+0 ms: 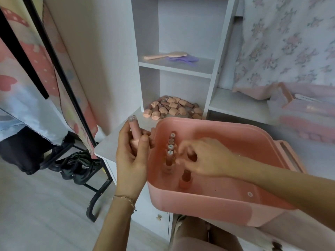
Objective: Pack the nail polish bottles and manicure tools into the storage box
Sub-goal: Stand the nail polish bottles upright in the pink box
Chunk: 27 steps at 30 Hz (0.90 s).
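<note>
A pink storage box (208,201) sits open at the desk's front edge. Inside it, several nail polish bottles (170,153) stand in a row along the left, and one more bottle (185,179) stands nearer the front. My left hand (131,160) grips a pink nail polish bottle (134,129) upright, just outside the box's left wall. My right hand (204,158) reaches down into the box with curled fingers around a dark bottle (192,156) that is mostly hidden. A heap of pink bottles (172,107) lies in the lower shelf compartment behind the box.
A pink hairbrush (165,55) and a purple comb (183,59) lie on the upper shelf. At right, a translucent pink case (306,109) holds manicure tools under floral fabric. A black rack (76,109) with shoes stands at left.
</note>
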Each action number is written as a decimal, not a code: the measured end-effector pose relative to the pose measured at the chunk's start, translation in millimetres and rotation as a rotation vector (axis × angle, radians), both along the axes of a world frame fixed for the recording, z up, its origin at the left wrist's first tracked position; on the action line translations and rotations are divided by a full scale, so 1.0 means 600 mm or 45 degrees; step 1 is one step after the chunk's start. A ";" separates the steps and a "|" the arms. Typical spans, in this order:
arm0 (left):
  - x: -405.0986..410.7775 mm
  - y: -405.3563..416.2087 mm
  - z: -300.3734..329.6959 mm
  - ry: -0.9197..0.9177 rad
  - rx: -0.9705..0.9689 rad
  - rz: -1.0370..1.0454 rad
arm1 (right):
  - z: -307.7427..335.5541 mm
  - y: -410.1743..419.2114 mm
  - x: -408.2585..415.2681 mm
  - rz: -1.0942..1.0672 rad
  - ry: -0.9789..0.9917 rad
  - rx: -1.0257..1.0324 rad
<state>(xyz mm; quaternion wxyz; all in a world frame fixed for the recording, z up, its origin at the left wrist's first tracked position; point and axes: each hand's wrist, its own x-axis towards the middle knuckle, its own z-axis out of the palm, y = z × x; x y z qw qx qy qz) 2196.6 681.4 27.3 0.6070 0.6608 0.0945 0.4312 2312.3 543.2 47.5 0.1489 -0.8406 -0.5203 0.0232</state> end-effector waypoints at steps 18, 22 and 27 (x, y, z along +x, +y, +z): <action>0.001 0.003 -0.007 -0.019 -0.006 0.013 | 0.002 0.045 0.020 0.258 0.026 -0.006; 0.001 0.003 -0.007 -0.015 -0.019 0.007 | 0.010 0.044 0.022 0.219 0.001 0.021; 0.000 0.004 -0.009 -0.013 -0.040 -0.001 | 0.027 0.018 0.030 0.102 0.142 0.231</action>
